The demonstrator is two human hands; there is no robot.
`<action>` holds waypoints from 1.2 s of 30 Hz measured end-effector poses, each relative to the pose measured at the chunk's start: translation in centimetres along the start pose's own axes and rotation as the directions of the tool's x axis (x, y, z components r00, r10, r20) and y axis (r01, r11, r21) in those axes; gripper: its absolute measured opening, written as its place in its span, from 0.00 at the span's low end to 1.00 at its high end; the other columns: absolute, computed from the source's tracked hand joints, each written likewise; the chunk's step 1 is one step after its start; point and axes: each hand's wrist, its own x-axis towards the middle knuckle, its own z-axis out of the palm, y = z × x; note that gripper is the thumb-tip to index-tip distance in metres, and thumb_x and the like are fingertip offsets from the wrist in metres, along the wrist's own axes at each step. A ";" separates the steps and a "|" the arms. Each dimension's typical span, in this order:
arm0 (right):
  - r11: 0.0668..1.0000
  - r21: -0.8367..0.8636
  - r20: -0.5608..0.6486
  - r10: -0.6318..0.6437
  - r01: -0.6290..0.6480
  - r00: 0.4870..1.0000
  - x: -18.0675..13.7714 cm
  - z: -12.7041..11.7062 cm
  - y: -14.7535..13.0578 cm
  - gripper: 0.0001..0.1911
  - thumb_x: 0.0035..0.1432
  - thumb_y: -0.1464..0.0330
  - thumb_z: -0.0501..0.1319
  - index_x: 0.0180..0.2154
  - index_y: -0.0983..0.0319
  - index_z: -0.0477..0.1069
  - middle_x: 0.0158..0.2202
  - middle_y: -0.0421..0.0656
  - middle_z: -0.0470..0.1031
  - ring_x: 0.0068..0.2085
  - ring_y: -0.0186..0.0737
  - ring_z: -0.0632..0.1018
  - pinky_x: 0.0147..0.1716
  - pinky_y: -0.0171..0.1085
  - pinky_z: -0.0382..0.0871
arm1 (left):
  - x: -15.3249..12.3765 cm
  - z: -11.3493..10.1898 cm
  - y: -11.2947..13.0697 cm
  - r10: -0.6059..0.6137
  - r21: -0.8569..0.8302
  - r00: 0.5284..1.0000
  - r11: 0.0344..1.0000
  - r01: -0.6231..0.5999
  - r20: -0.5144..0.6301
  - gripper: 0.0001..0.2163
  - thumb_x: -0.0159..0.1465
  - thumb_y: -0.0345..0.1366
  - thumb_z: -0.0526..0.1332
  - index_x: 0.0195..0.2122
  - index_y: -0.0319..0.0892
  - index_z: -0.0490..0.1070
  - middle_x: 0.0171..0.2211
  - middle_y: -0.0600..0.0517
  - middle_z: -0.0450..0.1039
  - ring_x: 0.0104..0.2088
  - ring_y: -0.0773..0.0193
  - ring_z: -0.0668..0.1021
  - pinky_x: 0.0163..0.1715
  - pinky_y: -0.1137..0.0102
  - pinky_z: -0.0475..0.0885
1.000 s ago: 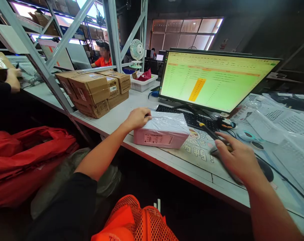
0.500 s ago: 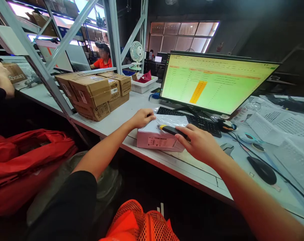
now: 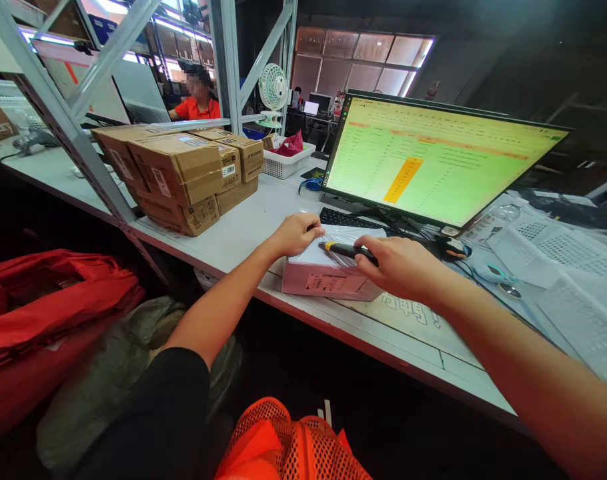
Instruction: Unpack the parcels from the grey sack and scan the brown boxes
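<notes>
A pink box wrapped in clear plastic (image 3: 328, 277) lies on the white table (image 3: 243, 237) near its front edge. My left hand (image 3: 296, 233) grips the box's far left corner with curled fingers. My right hand (image 3: 401, 267) holds a black utility knife with a yellow tip (image 3: 341, 249) over the top of the box, the tip pointing left toward my left hand.
A lit monitor (image 3: 433, 163) and black keyboard (image 3: 341, 219) stand behind the box. Stacked cardboard boxes (image 3: 178, 177) sit to the left by a metal rack post (image 3: 63, 113). White mesh baskets (image 3: 568, 267) lie right. Red bags (image 3: 48, 313) are below left. A person in orange (image 3: 196, 100) sits beyond.
My right hand picked up the knife from the table at the right and brought it over the box top. My left hand stayed on the box corner.
</notes>
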 end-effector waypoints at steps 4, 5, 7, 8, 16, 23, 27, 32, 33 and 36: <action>0.998 -0.056 0.008 -0.028 0.029 1.000 1.1 -0.6 0.1 0.22 0.71 0.52 0.49 0.50 0.60 0.71 0.39 0.50 0.81 0.37 0.49 0.79 0.29 0.40 0.55 | 0.0 0.0 0.1 -0.011 0.022 1.000 1.000 0.010 0.004 0.09 0.68 0.37 0.60 0.30 0.41 0.72 0.30 0.52 0.75 0.32 0.63 0.71 0.35 0.68 0.62; 0.997 -0.071 0.012 -0.027 0.028 1.000 1.2 -0.7 0.1 0.22 0.71 0.52 0.49 0.49 0.60 0.71 0.39 0.50 0.81 0.37 0.49 0.79 0.29 0.40 0.54 | 0.0 0.0 0.1 -0.009 0.025 1.000 1.000 0.009 0.004 0.09 0.68 0.37 0.60 0.30 0.41 0.72 0.31 0.52 0.75 0.32 0.63 0.71 0.35 0.68 0.62; 0.995 -0.097 0.016 -0.021 0.023 1.000 1.3 -0.8 0.0 0.22 0.72 0.52 0.48 0.48 0.59 0.71 0.39 0.50 0.81 0.37 0.49 0.79 0.29 0.40 0.53 | 0.0 0.0 0.0 -0.001 0.025 1.000 1.000 0.001 -0.001 0.09 0.68 0.37 0.60 0.30 0.41 0.72 0.31 0.52 0.75 0.33 0.63 0.72 0.35 0.68 0.62; 0.994 -0.104 0.017 -0.017 0.019 1.000 1.3 -0.9 -0.1 0.22 0.72 0.52 0.47 0.48 0.59 0.71 0.39 0.50 0.81 0.37 0.49 0.79 0.29 0.40 0.53 | 0.0 0.0 -0.1 0.005 0.023 1.000 1.000 -0.005 -0.003 0.09 0.68 0.37 0.60 0.30 0.41 0.72 0.31 0.52 0.75 0.33 0.63 0.72 0.35 0.68 0.62; 0.991 -0.105 0.013 0.080 -0.078 0.997 0.3 0.1 0.3 0.24 0.72 0.52 0.45 0.52 0.58 0.69 0.44 0.51 0.80 0.39 0.50 0.78 0.30 0.39 0.57 | -0.1 0.2 -0.5 0.041 -0.015 0.999 0.999 -0.041 -0.015 0.10 0.67 0.37 0.60 0.30 0.41 0.71 0.30 0.52 0.75 0.32 0.63 0.72 0.35 0.67 0.62; 0.853 -0.136 0.097 0.518 -0.505 0.850 -7.4 3.0 12.0 0.22 0.70 0.53 0.49 0.47 0.61 0.72 0.40 0.57 0.79 0.39 0.57 0.78 0.32 0.44 0.59 | -0.1 0.2 -0.5 0.053 -0.039 0.998 0.998 -0.054 -0.027 0.11 0.67 0.40 0.58 0.29 0.41 0.71 0.29 0.52 0.74 0.31 0.63 0.71 0.33 0.68 0.63; 0.756 -0.023 0.015 0.654 -0.654 0.756 -11.3 4.8 15.1 0.25 0.70 0.50 0.49 0.52 0.61 0.72 0.37 0.57 0.79 0.39 0.59 0.78 0.34 0.47 0.63 | 0.2 0.3 -0.5 0.049 -0.009 0.999 0.999 -0.049 0.008 0.11 0.66 0.42 0.58 0.30 0.41 0.71 0.28 0.52 0.73 0.30 0.63 0.71 0.33 0.68 0.63; 0.941 0.176 -0.184 0.321 -0.290 0.929 -9.8 5.7 12.6 0.30 0.71 0.52 0.46 0.61 0.63 0.69 0.54 0.57 0.77 0.51 0.59 0.79 0.48 0.53 0.71 | 1.0 -0.3 0.3 0.020 0.132 0.995 0.991 -0.034 0.102 0.10 0.65 0.41 0.58 0.34 0.42 0.75 0.32 0.50 0.77 0.33 0.60 0.75 0.35 0.68 0.65; 0.955 0.202 -0.206 0.258 -0.217 0.944 -9.1 5.5 12.1 0.30 0.71 0.54 0.46 0.62 0.63 0.69 0.56 0.57 0.76 0.53 0.58 0.78 0.50 0.54 0.72 | 1.3 -0.4 0.7 0.010 0.169 0.990 0.985 -0.034 0.139 0.10 0.66 0.41 0.59 0.35 0.42 0.75 0.33 0.50 0.78 0.34 0.60 0.76 0.36 0.68 0.66; 0.966 0.239 -0.200 0.149 -0.099 0.968 -7.1 4.6 10.7 0.28 0.70 0.58 0.46 0.61 0.65 0.69 0.57 0.55 0.76 0.54 0.54 0.78 0.53 0.51 0.73 | 2.3 -0.5 2.0 -0.017 0.279 0.971 0.959 -0.052 0.240 0.11 0.66 0.46 0.63 0.38 0.43 0.77 0.39 0.48 0.80 0.38 0.57 0.77 0.36 0.67 0.66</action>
